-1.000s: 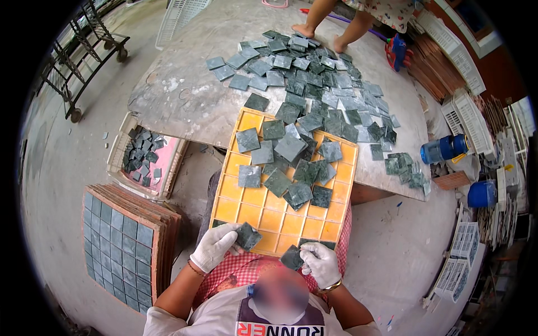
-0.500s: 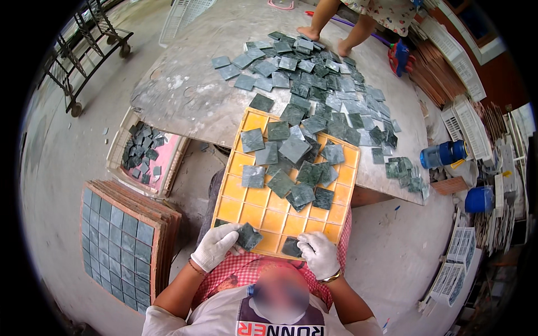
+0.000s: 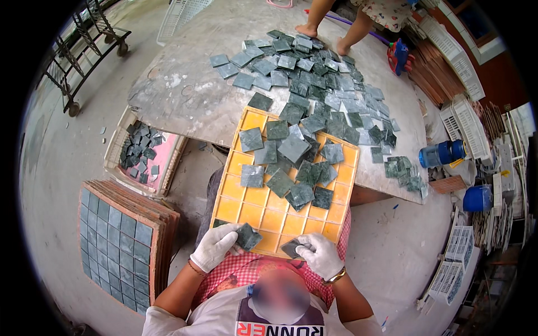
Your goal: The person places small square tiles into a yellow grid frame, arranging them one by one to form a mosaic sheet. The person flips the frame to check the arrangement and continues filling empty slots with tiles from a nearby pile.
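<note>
I've got the left hand point(image 3: 216, 246) pinching 1 dark tile point(image 3: 247, 237) over the yellow tray point(image 3: 228, 209), near left. Right hand point(image 3: 320, 256) grips a 2nd tile point(image 3: 291, 248) at the near edge; loose tiles point(image 3: 294, 148) pile up on the far half.

The site is appearing to be a tile workshop: green square tiles point(image 3: 316, 79) are lying heaped on a worktable point(image 3: 168, 89), panels point(image 3: 116, 246) are sitting stacked, a wheeled rack point(image 3: 96, 70) is standing on grey floor point(image 3: 56, 168).
</note>
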Demonstrator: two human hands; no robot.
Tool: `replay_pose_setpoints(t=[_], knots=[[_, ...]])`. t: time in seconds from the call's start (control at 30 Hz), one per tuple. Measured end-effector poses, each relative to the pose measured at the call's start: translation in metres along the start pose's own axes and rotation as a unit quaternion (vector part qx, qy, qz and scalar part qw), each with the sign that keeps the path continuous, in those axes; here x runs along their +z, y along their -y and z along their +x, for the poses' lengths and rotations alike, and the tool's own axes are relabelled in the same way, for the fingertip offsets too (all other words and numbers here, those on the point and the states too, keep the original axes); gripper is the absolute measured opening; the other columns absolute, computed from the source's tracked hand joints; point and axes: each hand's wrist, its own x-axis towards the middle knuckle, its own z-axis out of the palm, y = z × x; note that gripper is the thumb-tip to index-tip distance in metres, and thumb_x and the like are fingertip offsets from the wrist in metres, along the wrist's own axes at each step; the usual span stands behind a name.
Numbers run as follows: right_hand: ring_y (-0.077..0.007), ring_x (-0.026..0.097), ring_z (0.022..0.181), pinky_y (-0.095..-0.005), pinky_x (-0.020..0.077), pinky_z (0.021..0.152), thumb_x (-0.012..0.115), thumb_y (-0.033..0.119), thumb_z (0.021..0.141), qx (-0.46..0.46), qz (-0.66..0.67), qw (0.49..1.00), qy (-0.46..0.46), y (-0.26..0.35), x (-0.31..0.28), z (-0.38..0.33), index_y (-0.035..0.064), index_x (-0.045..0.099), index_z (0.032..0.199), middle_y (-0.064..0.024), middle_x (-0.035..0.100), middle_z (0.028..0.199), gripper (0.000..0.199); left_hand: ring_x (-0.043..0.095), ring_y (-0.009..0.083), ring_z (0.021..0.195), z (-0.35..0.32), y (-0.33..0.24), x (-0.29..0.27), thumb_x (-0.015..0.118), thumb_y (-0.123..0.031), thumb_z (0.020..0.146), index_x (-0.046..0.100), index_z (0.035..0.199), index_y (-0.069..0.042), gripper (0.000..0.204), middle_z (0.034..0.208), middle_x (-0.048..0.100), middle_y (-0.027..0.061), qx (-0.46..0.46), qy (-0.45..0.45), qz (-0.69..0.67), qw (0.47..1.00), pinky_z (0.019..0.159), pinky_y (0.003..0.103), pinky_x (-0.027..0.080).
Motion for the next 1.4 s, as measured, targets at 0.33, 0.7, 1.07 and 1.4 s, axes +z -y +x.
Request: replay_pose_setpoints(t=[0.33,0.7,1.07,1.4], knots=[[-0.0231,0.062,0.08,-0.0324,0.0514,0.067,0.072,0.031,0.076,-0.018,-0.209,0.964,-0.162,0.004,0.006,-0.029,0.0017,0.059,0.109,-0.0085,0.06,0.091,0.046,0.06,0.0085,0.069,0.001,0.005,-0.001,0.04,-0.015,0.096,0.051,0.123,0.005,0.035,0.089,0.064,0.0069,0.005,0.007,-0.007,1.0,0.065,0.02,0.05],[-0.0249,0.056,0.096,-0.0369,0.0477,0.083,0.076,0.018,0.066,-0.142,-0.36,0.921,-0.042,0.011,0.021,-0.012,0.0067,0.054,0.118,-0.0086,0.051,0.106,0.057,0.062,0.011,0.072,-0.004,0.008,-0.005,0.046,-0.021,0.096,0.051,0.122,0.006,0.038,0.093,0.064,0.0098,0.024,-0.004,-0.022,0.999,0.065,0.021,0.05],[-0.0307,0.057,0.102,-0.0381,0.0476,0.086,0.078,0.026,0.067,-0.11,-0.257,0.951,-0.134,0.007,0.004,-0.007,0.0048,0.054,0.119,-0.0135,0.055,0.115,0.061,0.062,0.0114,0.073,0.0,0.007,0.003,0.046,-0.019,0.096,0.051,0.121,0.007,0.037,0.094,0.065,0.0105,0.025,-0.003,-0.038,0.999,0.064,0.021,0.051],[-0.0272,0.057,0.097,-0.0372,0.0485,0.082,0.077,0.026,0.067,-0.146,-0.287,0.941,-0.106,-0.002,0.024,-0.006,0.0076,0.058,0.111,-0.009,0.054,0.108,0.051,0.063,0.0115,0.071,-0.003,0.003,-0.003,0.05,-0.025,0.094,0.054,0.116,0.007,0.039,0.092,0.065,0.0093,0.025,-0.035,-0.022,0.999,0.063,0.021,0.051]])
